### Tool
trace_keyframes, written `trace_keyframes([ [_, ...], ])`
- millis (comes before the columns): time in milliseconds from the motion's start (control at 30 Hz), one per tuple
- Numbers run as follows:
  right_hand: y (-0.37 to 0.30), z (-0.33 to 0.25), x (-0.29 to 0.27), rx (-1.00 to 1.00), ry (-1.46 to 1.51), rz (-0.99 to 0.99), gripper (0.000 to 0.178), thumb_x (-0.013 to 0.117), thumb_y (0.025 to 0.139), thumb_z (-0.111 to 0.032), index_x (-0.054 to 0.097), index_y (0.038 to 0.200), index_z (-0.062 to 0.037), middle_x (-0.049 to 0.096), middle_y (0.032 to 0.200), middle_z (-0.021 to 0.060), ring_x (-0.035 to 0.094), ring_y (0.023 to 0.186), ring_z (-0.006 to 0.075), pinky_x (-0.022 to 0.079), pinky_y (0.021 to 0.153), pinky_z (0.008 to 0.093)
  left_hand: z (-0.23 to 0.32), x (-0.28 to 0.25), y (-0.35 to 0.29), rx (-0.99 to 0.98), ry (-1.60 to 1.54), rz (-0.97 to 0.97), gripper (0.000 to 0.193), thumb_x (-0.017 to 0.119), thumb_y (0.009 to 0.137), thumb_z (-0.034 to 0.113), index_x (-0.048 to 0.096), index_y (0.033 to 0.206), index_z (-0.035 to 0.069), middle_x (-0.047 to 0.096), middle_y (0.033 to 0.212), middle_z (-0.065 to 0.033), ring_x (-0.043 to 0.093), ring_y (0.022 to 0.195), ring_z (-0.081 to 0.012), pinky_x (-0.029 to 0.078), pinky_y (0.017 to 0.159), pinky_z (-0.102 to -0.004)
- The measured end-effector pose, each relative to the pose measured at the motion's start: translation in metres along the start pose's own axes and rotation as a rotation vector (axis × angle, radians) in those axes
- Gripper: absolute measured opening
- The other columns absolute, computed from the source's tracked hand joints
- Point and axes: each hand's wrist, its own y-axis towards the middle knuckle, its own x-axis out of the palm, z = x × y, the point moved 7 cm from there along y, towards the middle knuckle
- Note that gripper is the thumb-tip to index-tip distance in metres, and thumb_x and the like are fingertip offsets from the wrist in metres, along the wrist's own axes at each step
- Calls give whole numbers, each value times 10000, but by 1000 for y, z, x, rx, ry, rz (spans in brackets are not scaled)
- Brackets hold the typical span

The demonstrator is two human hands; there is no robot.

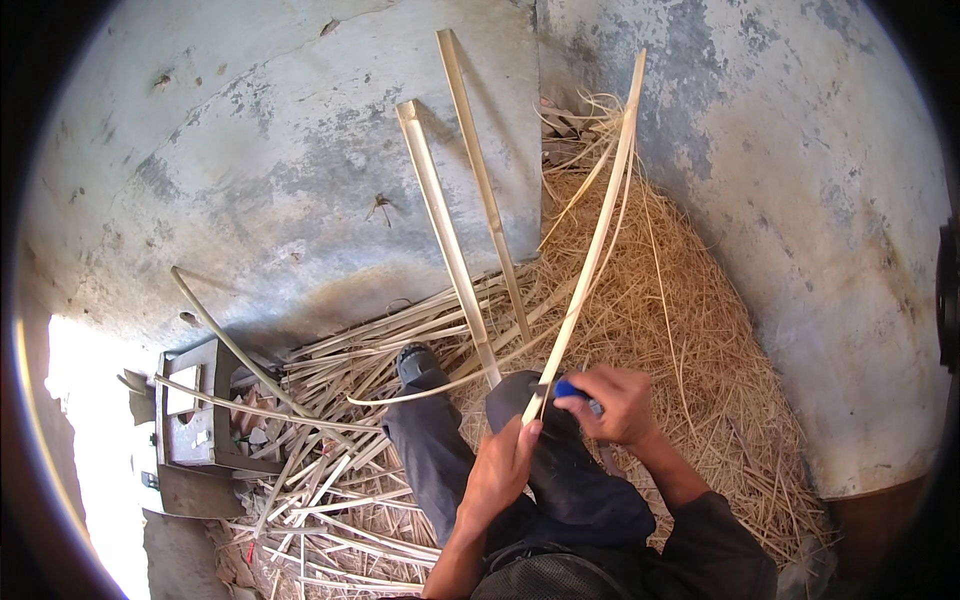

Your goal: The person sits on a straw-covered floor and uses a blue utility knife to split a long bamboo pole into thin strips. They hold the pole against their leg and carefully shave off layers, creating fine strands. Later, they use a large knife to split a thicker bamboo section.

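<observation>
Left hand (pixel 503 462) pinches the long pale bamboo strip (pixel 592 240) at its lower end, over the lap. Right hand (pixel 617 403) fisted round a blue-handled knife (pixel 568 389) against that strip. Grey box-like thing (pixel 195 420) at left, contents unclear. Shavings pile (pixel 690 330) on floor.

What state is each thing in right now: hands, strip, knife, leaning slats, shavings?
Left hand: pinching the strip's lower end.
Right hand: closed on the blue-handled knife.
Bamboo strip: upright, being split.
Two slats: leaning against the wall.
Shavings pile: heaped on the floor.
Cut strips: scattered flat.
</observation>
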Motion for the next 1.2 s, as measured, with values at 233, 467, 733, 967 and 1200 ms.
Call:
trace_keyframes([
  [233,16,16,-10,25,-47,-35,275,814,904,-344,765,930,-75,707,763,56,687,602,231,507,513,348,-17,2,-16,-42,4,2,354,526,1113,279,551,921,-16,571,708,-304,577,736,-549,424,630,-571],
  [467,31,88,-30,150,-64,125,392,713,996,-413,779,969,-27,723,764,93,683,613,207,516,528,335,-36,7,-50,-97,50,-62,360,538,1106,280,549,898,-14,591,721,-311,597,766,-554,431,631,-576],
  [733,48,180,-43,335,-158,93,499,632,1036,-511,800,1068,-42,730,760,56,582,548,138,426,487,298,-62,7,-80,-154,110,-106,367,492,1120,305,581,968,-16,580,719,-290,604,780,-545,458,648,-548],
  [967,55,213,-36,412,-219,118,540,620,1032,-564,788,1051,-51,687,719,56,599,569,199,469,549,359,-77,8,-82,-124,114,-92,349,540,1107,318,624,1072,-20,622,772,-279,636,792,-522,490,666,-511],
  [1200,41,262,-25,814,588,212,385,623,1076,-418,750,995,-64,552,690,-59,436,521,52,353,488,246,-92,-6,-73,-128,18,-101,403,799,960,308,673,1169,-13,754,937,-175,752,830,-260,566,739,-372],
])
